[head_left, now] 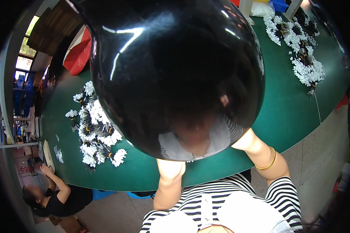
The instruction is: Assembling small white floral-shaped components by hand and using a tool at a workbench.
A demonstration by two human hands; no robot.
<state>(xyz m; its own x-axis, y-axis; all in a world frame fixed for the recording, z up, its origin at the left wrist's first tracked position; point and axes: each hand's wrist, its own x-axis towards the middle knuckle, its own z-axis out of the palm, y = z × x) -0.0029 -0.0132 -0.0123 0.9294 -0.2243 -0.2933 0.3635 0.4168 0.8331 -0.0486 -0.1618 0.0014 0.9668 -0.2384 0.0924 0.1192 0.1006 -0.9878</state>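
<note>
A large, rounded, glossy black object (175, 85) fills the middle of the view and hides what lies under it; its kind I cannot make out. My left hand (170, 166) goes under its lower edge, and only the heel and wrist show. From the right, my right hand (245, 140) reaches under the same object, its fingers out of sight too. What either hand holds is hidden. Left of the black object, bundles of black wires with white connectors (90, 120) lie heaped on the green table (159, 178).
More bundles of white-ended wires (305, 66) lie at the far right of the table. A red bag (78, 56) stands at the far left. Another person (52, 198) sits at the left edge, near small clear bags (59, 154). A clear bag of white pieces (262, 9) is at the back.
</note>
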